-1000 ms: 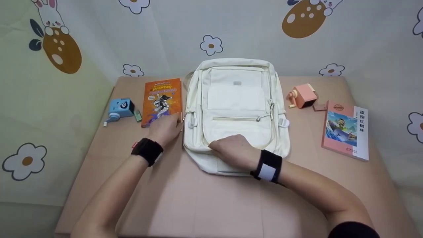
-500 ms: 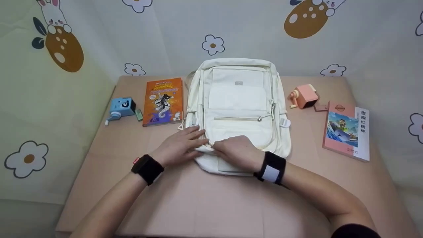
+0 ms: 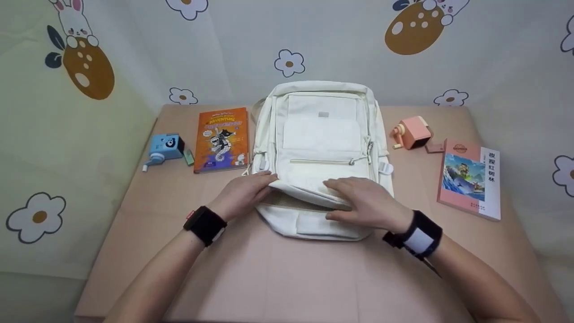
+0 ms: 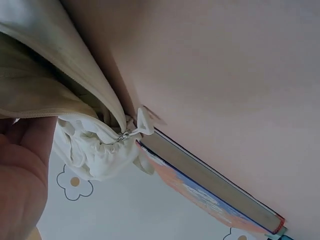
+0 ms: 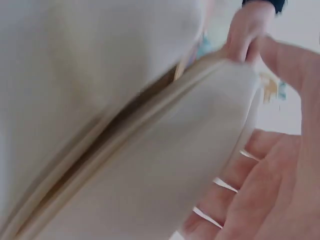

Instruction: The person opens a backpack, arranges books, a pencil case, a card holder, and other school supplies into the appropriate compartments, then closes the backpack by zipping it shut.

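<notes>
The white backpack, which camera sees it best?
The head view: it shows nearly the whole front of the white backpack, plus its opening. The left wrist view catches only part of it, opening included; the right wrist view is a blurry close-up.

On the desk [image 3: 305,278], left to right, a sharpener [image 3: 167,146], a book [image 3: 222,141], a backpack [image 3: 320,134], another sharpener [image 3: 415,131] and another book [image 3: 469,179] are sitting.

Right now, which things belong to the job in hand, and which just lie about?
Apparently in use: open white backpack; left hand; right hand.

Lying about: orange book; blue sharpener; green block; pink sharpener; reddish block; pink-and-white book.
</notes>
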The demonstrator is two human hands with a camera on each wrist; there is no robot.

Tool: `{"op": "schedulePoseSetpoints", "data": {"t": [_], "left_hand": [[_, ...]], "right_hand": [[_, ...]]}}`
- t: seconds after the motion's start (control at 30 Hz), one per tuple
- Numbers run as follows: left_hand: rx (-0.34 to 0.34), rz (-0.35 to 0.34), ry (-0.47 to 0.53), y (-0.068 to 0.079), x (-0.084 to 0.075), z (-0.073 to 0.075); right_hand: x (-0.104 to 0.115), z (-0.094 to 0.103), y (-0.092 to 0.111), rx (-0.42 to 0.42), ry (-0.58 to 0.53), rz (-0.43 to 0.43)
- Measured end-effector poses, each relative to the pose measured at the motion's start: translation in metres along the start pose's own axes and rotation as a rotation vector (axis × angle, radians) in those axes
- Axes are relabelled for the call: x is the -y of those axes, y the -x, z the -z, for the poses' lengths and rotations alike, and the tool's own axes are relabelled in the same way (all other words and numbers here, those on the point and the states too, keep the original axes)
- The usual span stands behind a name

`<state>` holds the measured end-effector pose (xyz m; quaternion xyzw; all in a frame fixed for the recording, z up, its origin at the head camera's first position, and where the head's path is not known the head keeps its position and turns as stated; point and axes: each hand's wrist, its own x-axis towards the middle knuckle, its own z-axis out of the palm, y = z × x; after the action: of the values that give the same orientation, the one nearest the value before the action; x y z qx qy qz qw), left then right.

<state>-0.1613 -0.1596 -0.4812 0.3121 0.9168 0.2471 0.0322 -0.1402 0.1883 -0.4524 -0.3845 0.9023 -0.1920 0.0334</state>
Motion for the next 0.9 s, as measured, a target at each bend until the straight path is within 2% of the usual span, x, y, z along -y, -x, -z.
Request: {"op": "schedulePoseSetpoints", "data": {"t": [0.17, 0.27, 0.4, 0.57, 0.67, 0.8, 0.9], "left_hand": [[-0.084, 0.037, 0.008, -0.004, -0.001, 0.011], [-0.127, 0.054, -0.003, -0.008, -0.001, 0.018], [-0.139, 0.096, 0.044, -0.014, -0.002, 0.027], [-0.161, 0.139, 0.139, -0.020, -0.001, 0.034], [-0.172, 0.159, 0.171, -0.023, -0.001, 0.037], [-0.170, 0.183, 0.217, -0.025, -0.001, 0.039], [-0.155, 0.188, 0.303, -0.025, 0.001, 0.039]], "right_hand": [[-0.038, 0.012, 0.031, 0.045, -0.079, -0.079], [-0.057, 0.013, 0.039, 0.023, -0.117, -0.109], [-0.076, 0.010, 0.041, -0.079, -0.145, -0.095], [-0.091, 0.005, 0.034, -0.240, -0.148, -0.018], [-0.097, 0.003, 0.029, -0.334, -0.157, -0.001], [-0.098, 0.005, 0.022, -0.424, -0.201, -0.086], [-0.095, 0.011, 0.018, -0.471, -0.224, -0.166]]}}
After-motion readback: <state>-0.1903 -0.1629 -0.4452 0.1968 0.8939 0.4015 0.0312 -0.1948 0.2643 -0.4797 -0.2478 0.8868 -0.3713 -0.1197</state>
